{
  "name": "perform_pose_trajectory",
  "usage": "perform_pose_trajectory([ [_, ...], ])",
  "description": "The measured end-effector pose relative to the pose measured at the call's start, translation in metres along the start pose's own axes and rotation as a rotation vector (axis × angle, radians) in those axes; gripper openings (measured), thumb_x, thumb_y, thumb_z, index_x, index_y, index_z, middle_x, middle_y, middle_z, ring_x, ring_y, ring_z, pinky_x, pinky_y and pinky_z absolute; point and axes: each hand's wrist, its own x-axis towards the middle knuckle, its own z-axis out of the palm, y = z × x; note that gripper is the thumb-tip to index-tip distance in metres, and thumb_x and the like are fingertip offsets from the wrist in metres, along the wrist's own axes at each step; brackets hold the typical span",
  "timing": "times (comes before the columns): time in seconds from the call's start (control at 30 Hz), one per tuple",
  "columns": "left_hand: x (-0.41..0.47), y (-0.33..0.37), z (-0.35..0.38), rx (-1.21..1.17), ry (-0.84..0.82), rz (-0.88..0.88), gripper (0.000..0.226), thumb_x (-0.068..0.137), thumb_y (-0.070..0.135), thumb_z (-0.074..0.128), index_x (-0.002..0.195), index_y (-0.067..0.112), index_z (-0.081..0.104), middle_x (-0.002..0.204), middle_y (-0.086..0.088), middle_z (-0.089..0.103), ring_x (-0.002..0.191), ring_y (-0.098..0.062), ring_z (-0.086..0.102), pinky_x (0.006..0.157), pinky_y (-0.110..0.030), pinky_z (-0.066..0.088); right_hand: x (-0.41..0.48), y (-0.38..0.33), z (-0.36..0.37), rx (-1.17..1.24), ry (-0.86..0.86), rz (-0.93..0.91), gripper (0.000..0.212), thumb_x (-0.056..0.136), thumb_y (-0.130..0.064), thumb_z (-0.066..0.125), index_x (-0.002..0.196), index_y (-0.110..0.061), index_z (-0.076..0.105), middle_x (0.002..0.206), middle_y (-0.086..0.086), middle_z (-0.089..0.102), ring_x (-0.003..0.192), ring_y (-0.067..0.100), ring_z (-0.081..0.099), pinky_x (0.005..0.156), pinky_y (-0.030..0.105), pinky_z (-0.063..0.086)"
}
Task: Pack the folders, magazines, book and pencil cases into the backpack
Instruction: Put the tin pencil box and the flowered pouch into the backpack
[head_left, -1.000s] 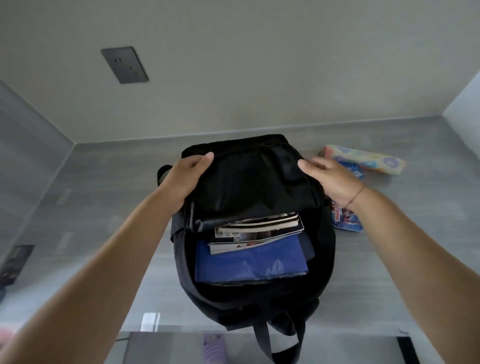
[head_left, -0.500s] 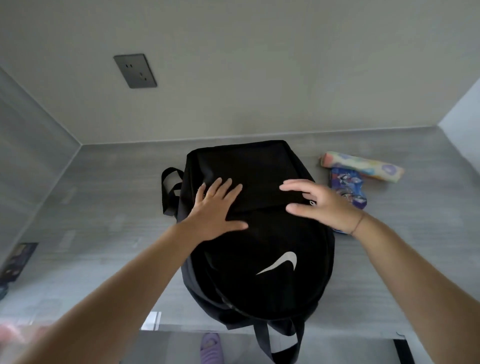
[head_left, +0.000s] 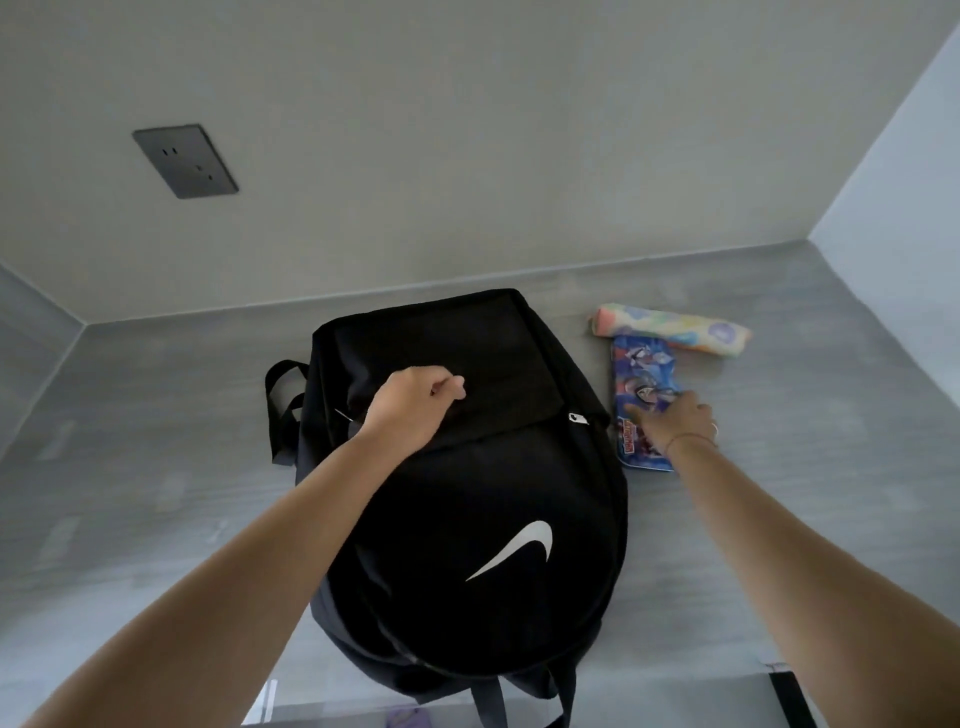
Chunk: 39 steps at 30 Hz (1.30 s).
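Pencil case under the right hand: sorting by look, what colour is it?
The pencil case is blue with a cartoon print and red lettering; head view.

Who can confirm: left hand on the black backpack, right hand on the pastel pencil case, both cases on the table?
Wrong case. Head view shows the right hand on the blue pencil case, not the pastel pencil case. The left hand on the black backpack and both cases on the table: correct.
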Motion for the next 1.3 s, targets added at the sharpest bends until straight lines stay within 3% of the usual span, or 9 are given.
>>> perform_pose_trajectory([
  [0.27,0.012,0.001,0.007,0.118,-0.098,-0.088,0.023,0.082,0.027,0.070,0.104,0.023,0.067,0.077,0.005,0.067,0.077,-0.014,0.063,0.075,-0.033,0.054,0.028,-0.001,0.018,0.082,0.004,0.130,0.097,0.062,-0.053,0.079,0.133,-0.005,0.033,0.133,0.020,0.045,0.125,0.037,0.043,0.100,0.045,0.039],
  [0.4,0.012,0.003,0.009,0.387,0.011,-0.013,0.037,0.079,0.041,0.070,0.111,0.025,0.061,0.098,0.003,0.064,0.091,-0.019,0.062,0.075,-0.035,0.053,0.035,0.002,0.015,0.197,-0.053,0.178,0.095,0.057,-0.048,0.084,0.127,-0.004,0.039,0.126,0.019,0.054,0.117,0.037,0.053,0.093,0.046,0.047],
  [0.57,0.013,-0.002,0.011,0.663,0.116,0.179,0.025,0.089,0.026,0.058,0.112,0.020,0.063,0.111,-0.001,0.058,0.104,-0.022,0.055,0.076,-0.034,0.048,0.030,0.006,0.013,0.451,-0.148,0.099,0.057,0.075,-0.039,0.074,0.111,0.002,0.060,0.106,0.017,0.066,0.097,0.033,0.064,0.083,0.039,0.052],
  [0.77,0.019,-0.005,-0.025,0.334,0.252,0.108,0.016,0.085,0.032,0.064,0.093,0.020,0.071,0.091,0.000,0.071,0.086,-0.023,0.064,0.070,-0.029,0.046,-0.011,0.008,-0.028,0.592,0.006,-0.042,0.038,0.088,-0.037,0.058,0.093,0.000,0.064,0.102,0.023,0.068,0.073,0.027,0.060,0.067,0.031,0.047],
  [0.9,0.027,0.008,-0.049,0.140,0.253,0.079,0.014,0.082,0.036,0.069,0.085,0.022,0.073,0.077,0.007,0.068,0.070,-0.010,0.059,0.058,-0.021,0.040,-0.079,-0.009,-0.045,1.016,-0.375,-0.135,0.030,0.084,-0.028,0.064,0.104,-0.005,0.064,0.089,0.010,0.074,0.069,0.021,0.072,0.067,0.032,0.058],
  [1.0,0.029,0.014,-0.055,0.132,0.270,0.078,0.013,0.081,0.035,0.069,0.083,0.023,0.074,0.078,0.007,0.068,0.064,-0.005,0.053,0.052,-0.019,0.035,-0.129,-0.021,-0.030,1.047,-0.798,-0.149,0.047,0.072,-0.030,0.069,0.111,-0.005,0.064,0.103,0.016,0.073,0.086,0.028,0.072,0.079,0.038,0.057],
  [1.07,0.029,0.015,-0.055,0.138,0.270,0.086,0.013,0.081,0.034,0.070,0.083,0.022,0.075,0.082,0.004,0.071,0.070,-0.010,0.057,0.058,-0.023,0.038,-0.152,-0.028,-0.016,0.987,-0.956,-0.148,0.041,0.071,-0.029,0.070,0.103,-0.004,0.067,0.103,0.018,0.072,0.086,0.029,0.072,0.078,0.037,0.058],
  [1.17,0.024,0.015,-0.053,0.142,0.264,0.100,0.014,0.082,0.034,0.068,0.082,0.021,0.074,0.083,0.004,0.072,0.076,-0.013,0.063,0.063,-0.026,0.043,-0.171,-0.043,0.004,0.917,-1.009,-0.109,0.029,0.081,-0.025,0.066,0.099,-0.003,0.068,0.099,0.018,0.072,0.082,0.028,0.071,0.078,0.036,0.058],
  [1.3,0.016,0.013,-0.051,0.185,0.272,0.163,0.016,0.084,0.033,0.066,0.085,0.019,0.074,0.084,0.003,0.072,0.078,-0.015,0.064,0.066,-0.029,0.050,-0.167,-0.071,0.027,1.056,-0.827,0.024,0.024,0.086,-0.019,0.063,0.101,-0.001,0.062,0.099,0.018,0.069,0.084,0.030,0.066,0.084,0.044,0.055],
])
